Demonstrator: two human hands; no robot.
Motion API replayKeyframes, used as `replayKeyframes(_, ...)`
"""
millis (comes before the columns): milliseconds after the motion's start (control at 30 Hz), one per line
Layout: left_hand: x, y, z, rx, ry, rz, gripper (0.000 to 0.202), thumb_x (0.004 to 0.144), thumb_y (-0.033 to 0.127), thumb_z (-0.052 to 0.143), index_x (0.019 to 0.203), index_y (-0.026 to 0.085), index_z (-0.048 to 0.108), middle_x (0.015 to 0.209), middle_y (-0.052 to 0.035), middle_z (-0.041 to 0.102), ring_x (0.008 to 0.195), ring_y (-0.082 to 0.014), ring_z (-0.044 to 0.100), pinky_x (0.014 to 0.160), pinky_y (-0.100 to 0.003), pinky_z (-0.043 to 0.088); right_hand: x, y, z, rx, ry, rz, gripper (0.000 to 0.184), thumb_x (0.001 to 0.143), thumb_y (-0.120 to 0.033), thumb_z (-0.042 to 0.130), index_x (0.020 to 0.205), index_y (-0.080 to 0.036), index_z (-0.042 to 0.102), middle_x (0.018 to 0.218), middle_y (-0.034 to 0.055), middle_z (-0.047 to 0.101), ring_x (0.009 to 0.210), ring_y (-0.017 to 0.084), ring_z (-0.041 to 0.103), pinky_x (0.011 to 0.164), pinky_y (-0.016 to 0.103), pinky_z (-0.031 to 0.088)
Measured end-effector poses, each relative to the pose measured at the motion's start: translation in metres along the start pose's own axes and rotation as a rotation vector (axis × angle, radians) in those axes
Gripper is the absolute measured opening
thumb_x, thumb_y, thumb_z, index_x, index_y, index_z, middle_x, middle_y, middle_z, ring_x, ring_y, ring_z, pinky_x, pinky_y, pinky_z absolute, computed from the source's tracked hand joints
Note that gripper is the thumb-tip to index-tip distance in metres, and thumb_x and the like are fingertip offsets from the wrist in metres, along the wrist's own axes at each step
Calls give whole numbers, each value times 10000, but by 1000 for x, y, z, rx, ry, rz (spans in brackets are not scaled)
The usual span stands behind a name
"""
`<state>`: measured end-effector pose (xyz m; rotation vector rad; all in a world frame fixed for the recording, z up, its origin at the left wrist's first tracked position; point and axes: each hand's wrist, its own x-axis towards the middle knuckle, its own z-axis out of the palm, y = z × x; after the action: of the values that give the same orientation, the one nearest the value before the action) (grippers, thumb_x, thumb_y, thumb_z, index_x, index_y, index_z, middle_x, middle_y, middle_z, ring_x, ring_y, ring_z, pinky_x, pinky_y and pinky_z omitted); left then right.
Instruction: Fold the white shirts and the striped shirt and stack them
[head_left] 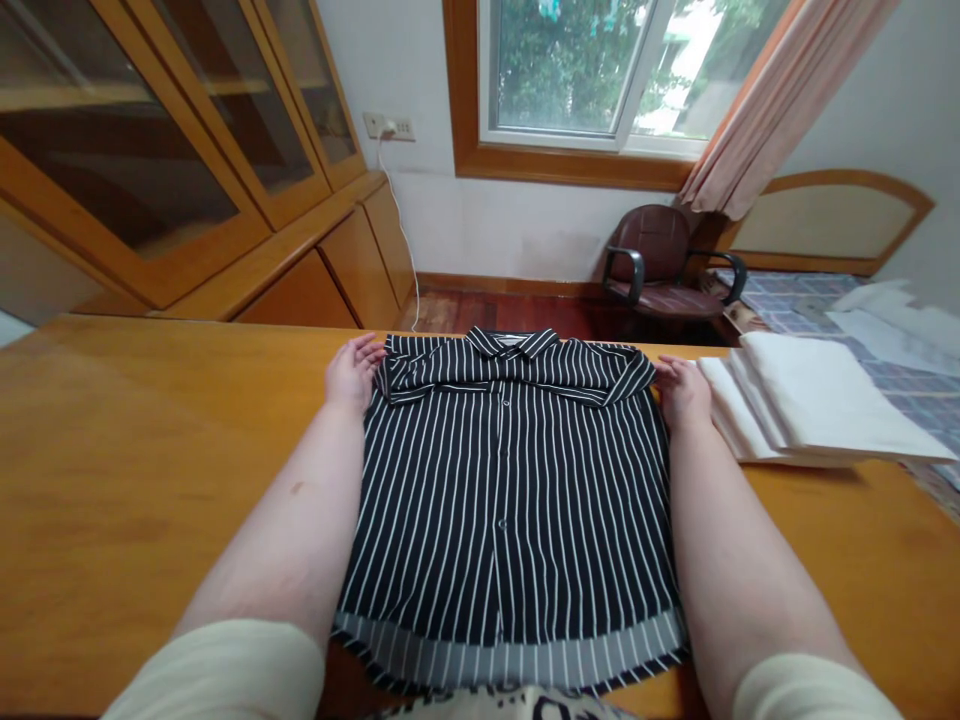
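Note:
A black shirt with thin white stripes [510, 500] lies flat on the wooden table [150, 470], collar at the far side, sleeves folded across the chest below the collar. My left hand [352, 372] rests at the shirt's far left shoulder, fingers stretched out and touching the folded sleeve. At the far right shoulder my right hand [681, 392] lies with fingers flat against the fabric edge. Both forearms run along the shirt's sides. Neither hand grips anything that I can see.
A stack of folded white cloth [810, 410] lies on the table to the right of the shirt. Beyond the table stand a brown office chair [660, 265], a wooden cabinet with glass doors [187, 150] at left, and a bed [862, 300] at right.

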<state>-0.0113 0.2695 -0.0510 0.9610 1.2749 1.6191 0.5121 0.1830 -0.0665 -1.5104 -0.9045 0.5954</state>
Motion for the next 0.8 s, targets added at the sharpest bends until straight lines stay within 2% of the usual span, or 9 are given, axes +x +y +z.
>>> replayKeyframes(33, 1, 3, -6, -64, 28, -20, 290, 831, 314, 422, 946, 169, 644, 874, -76, 683, 812, -146, 649, 813, -282, 505, -1, 1, -3, 29, 34, 4, 265, 730, -360, 541, 942, -215, 607, 817, 22, 693, 784, 180, 658, 684, 302, 519)
replayKeyframes(100, 1, 9, -17, -85, -20, -59, 252, 733, 200, 510, 948, 185, 642, 904, -62, 682, 810, -135, 653, 814, -270, 512, -3, -1, -6, 68, 35, 14, 241, 671, -288, 592, 899, -211, 609, 821, 27, 695, 769, 174, 657, 697, 298, 521)
replayKeyframes(200, -3, 19, -27, 43, -260, -109, 458, 585, 81, 575, 1018, 207, 651, 1001, -52, 686, 918, -160, 652, 869, -278, 503, -5, -9, -6, 60, -112, -4, 311, 640, -244, 623, 950, -220, 604, 910, 38, 703, 855, 195, 659, 767, 334, 526)
replayKeyframes(267, -7, 23, -28, 183, -432, -119, 581, 542, 57, 594, 1095, 230, 643, 1081, -43, 679, 1024, -187, 626, 936, -297, 473, -7, -16, -3, 25, -233, -4, 409, 627, -241, 662, 1030, -225, 596, 970, 39, 703, 905, 209, 655, 818, 363, 516)
replayKeyframes(333, -11, 26, -26, 371, -550, -91, 607, 534, 66, 616, 1114, 240, 647, 1119, -34, 674, 1091, -210, 597, 999, -318, 428, -11, -21, 0, -36, -307, 13, 452, 604, -249, 711, 1043, -213, 610, 983, 46, 706, 914, 220, 652, 851, 378, 502)
replayKeyframes(400, -12, 27, -22, 558, -607, -47, 534, 544, 111, 651, 1064, 229, 674, 1092, -33, 688, 1096, -235, 594, 1019, -339, 407, -14, -24, 2, -105, -329, 22, 411, 592, -274, 738, 983, -190, 645, 952, 58, 713, 893, 229, 651, 856, 385, 494)
replayKeyframes(533, -8, 22, -22, 680, -545, -45, 395, 571, 254, 700, 961, 189, 692, 970, -55, 717, 999, -276, 630, 948, -400, 456, -16, -22, -1, -137, -246, -18, 297, 639, -359, 718, 873, -180, 683, 866, 49, 715, 835, 234, 647, 801, 387, 499)
replayKeyframes(633, -5, 21, -25, 538, -434, -41, 360, 541, 274, 714, 882, 164, 683, 888, -62, 717, 924, -276, 639, 897, -404, 475, -10, -19, -5, -6, -187, -90, 241, 654, -368, 679, 830, -204, 666, 831, 28, 701, 828, 234, 642, 773, 383, 502)
replayKeyframes(800, -4, 34, -30, 254, -327, 1, 244, 480, 209, 705, 716, 180, 649, 744, -23, 681, 823, -218, 626, 844, -322, 482, -1, -27, -12, 170, -275, -86, 133, 621, -344, 625, 726, -263, 620, 774, 37, 678, 798, 260, 639, 738, 402, 502)
